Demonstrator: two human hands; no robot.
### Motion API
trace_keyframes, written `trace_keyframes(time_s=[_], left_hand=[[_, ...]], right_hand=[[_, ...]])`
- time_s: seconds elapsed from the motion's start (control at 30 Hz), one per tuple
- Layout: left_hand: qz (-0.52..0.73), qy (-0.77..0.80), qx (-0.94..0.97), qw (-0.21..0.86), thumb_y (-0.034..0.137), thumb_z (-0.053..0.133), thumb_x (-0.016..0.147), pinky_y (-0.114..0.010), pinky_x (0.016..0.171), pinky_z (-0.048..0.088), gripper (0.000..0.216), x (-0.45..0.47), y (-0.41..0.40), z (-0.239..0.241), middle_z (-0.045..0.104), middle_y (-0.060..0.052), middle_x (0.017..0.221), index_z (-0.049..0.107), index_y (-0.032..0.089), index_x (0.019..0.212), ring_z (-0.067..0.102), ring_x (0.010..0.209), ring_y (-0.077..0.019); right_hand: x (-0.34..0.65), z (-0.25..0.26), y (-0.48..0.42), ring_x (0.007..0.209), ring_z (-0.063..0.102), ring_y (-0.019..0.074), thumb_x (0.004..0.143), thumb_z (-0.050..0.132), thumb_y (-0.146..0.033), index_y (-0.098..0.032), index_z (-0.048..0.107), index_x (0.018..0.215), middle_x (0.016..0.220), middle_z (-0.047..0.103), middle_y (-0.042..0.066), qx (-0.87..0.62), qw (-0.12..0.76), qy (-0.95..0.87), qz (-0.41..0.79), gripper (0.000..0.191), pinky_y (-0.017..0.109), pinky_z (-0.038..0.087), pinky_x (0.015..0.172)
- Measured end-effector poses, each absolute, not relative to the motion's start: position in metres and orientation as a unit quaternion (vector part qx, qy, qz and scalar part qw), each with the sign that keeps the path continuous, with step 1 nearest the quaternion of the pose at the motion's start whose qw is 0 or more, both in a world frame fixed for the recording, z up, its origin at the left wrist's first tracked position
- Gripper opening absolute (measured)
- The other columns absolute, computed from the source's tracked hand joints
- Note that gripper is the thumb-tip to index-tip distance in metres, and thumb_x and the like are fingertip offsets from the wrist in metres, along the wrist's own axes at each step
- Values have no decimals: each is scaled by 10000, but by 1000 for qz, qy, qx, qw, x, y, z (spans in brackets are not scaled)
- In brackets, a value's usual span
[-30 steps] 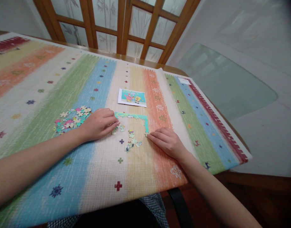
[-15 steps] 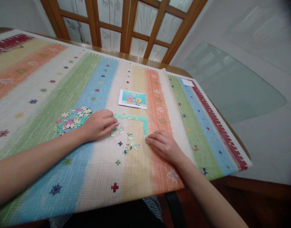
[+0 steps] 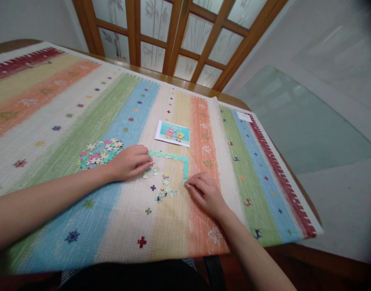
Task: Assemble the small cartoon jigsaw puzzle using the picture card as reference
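Note:
A partly joined puzzle border in teal lies on the striped tablecloth, with a top strip and a right side. At the lower end of that right side my right hand has its fingertips closed together on a puzzle piece. My left hand rests by the left end of the top strip, fingers bent and pressed together; what they hold, if anything, is hidden. Just below its fingertips are a few loose pale pieces. A small joined cluster of pieces lies inside the border.
Beyond the border lies a picture card with cartoon figures. A heap of loose puzzle pieces sits left of my left hand, beside the forearm. A white paper slip is near the far right table edge. Wooden glazed doors stand behind.
The view has shifted slightly, so the table appears lower. My right fingertips have shifted slightly at the border's lower end. My left hand stays at the top strip's left end.

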State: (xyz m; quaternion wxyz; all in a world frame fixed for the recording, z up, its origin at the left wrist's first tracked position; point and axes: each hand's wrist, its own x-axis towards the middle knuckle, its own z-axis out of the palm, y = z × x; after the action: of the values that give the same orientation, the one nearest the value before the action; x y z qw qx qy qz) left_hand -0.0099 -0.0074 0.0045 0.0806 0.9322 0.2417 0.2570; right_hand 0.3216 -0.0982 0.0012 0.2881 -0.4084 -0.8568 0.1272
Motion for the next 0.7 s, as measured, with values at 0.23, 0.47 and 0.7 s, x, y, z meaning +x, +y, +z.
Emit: trace_keyframes(time_s=[0.23, 0.47, 0.7], left_hand=[[259, 247, 929, 93, 293, 447, 1055, -312, 737, 429, 301, -10, -8, 4, 610, -55, 817, 670, 154, 908, 567, 785, -181], [265, 257, 926, 76, 305, 436, 1053, -322, 727, 428, 312, -9, -8, 5, 606, -56, 803, 672, 158, 912, 562, 769, -188], [251, 262, 926, 110, 318, 459, 1041, -327, 768, 438, 263, -9, -7, 5, 613, -61, 866, 677, 172, 1018, 578, 832, -197]], right_hand=[[325, 2, -99, 893, 624, 222, 970, 584, -163, -223, 658, 988, 918, 678, 70, -428, 303, -831, 185, 98, 395, 530, 787], [325, 1, -98, 880, 629, 222, 971, 596, -186, -228, 679, 967, 909, 673, 72, -424, 307, -832, 183, 93, 395, 532, 773], [325, 2, -99, 895, 627, 218, 975, 596, -189, -224, 683, 969, 929, 667, 74, -428, 303, -831, 185, 93, 397, 528, 789]])
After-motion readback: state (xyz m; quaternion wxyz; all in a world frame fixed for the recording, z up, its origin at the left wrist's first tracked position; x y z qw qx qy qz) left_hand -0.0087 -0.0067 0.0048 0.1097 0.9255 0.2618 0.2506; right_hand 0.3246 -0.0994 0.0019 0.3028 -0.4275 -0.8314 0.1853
